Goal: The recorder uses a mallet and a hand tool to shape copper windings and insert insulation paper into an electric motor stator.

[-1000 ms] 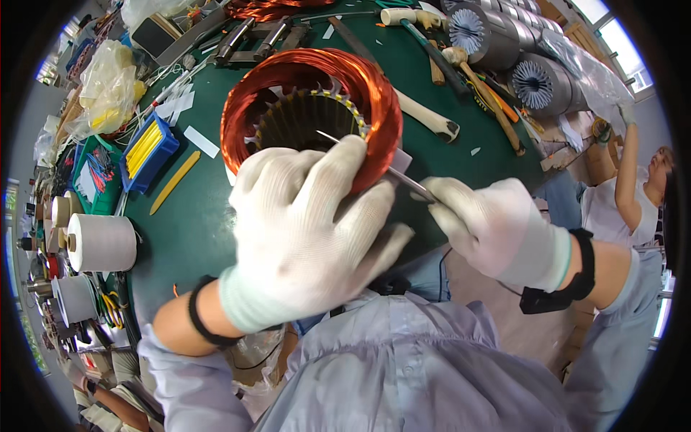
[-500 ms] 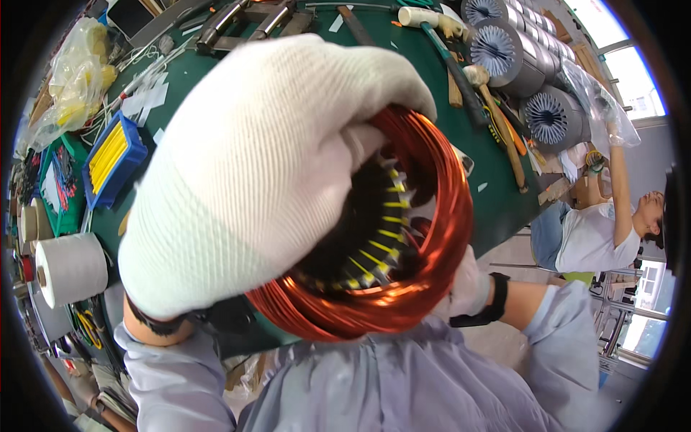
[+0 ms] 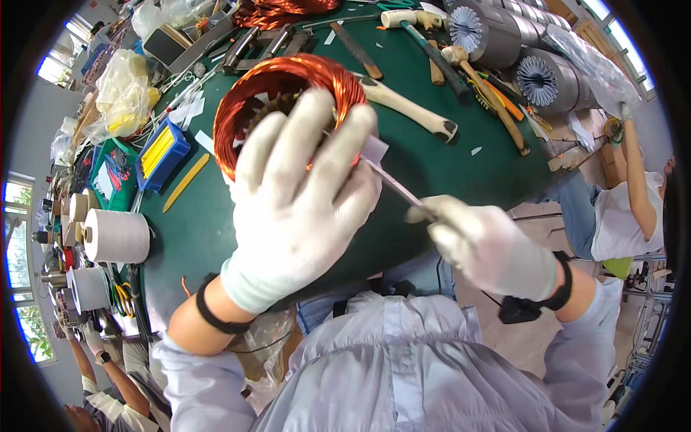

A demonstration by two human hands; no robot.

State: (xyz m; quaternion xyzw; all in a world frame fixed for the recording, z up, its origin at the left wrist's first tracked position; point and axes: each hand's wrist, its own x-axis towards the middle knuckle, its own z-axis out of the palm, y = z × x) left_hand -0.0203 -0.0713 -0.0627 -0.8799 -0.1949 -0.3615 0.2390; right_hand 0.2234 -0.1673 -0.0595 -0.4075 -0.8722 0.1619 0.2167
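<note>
A motor stator with thick copper-wire windings (image 3: 291, 68) rests on the green workbench, its opening partly in view. My left hand (image 3: 299, 187), in a white knitted glove, lies over the near side of the windings, gripping them with its fingers reaching across the rim. In my gloved right hand (image 3: 489, 245) is a thin pale rod (image 3: 396, 181), pinched between thumb and fingers. The rod's far end meets a small whitish flat piece (image 3: 375, 150) beside the windings. My left fingers hide how that piece sits against the stator.
A mallet with a pale handle (image 3: 410, 108) lies right of the stator; more hammers and steel cores (image 3: 540, 79) lie beyond. On the left are a blue tray of yellow strips (image 3: 164, 155), a loose yellow strip (image 3: 186, 183) and a white thread spool (image 3: 117, 236). A person (image 3: 633, 205) stands at right.
The stator has gone from close in front of me to farther away on the bench. My right hand has come out from behind it and now shows the thin rod.
</note>
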